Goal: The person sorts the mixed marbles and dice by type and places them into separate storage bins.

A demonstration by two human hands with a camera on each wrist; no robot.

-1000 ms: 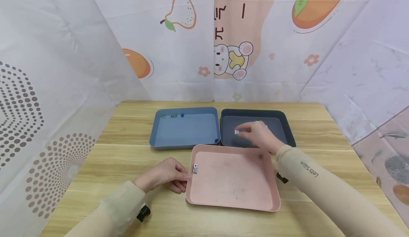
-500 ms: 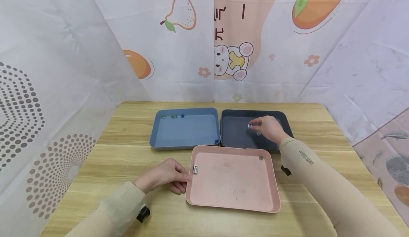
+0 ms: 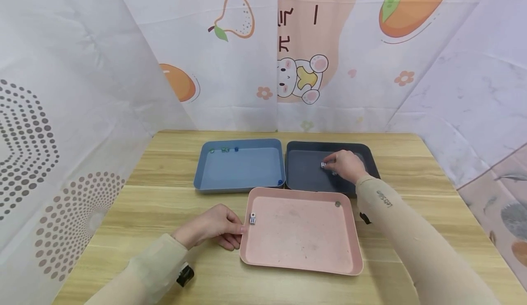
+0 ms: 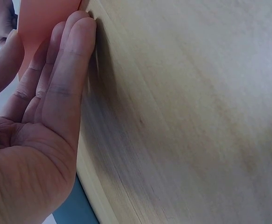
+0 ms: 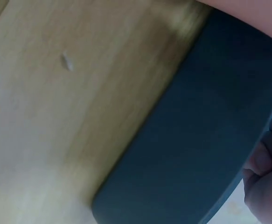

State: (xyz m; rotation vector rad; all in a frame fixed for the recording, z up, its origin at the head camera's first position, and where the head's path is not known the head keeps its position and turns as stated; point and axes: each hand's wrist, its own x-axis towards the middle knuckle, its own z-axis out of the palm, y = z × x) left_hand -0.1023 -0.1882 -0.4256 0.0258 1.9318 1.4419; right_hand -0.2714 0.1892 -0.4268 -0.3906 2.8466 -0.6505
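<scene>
At the pink tray's left wall, my left hand holds the rim, thumb on top and fingers against the outer side; the left wrist view shows this hand up close. My right hand is over the dark navy tray and pinches a white die between thumb and fingertips. Just below those fingers lies another small die, partly hidden. Two white dice sit together inside the pink tray by its left wall. A small greenish piece lies in its far right corner.
A blue-grey tray stands at the back left, touching or nearly touching the navy one. It holds green pieces along its far wall and a blue piece in its near right corner. A printed curtain hangs behind the wooden table.
With the die in its fingers, my right hand has moved right within the navy tray, then slightly lower. My left hand has stayed at the pink tray's rim.
</scene>
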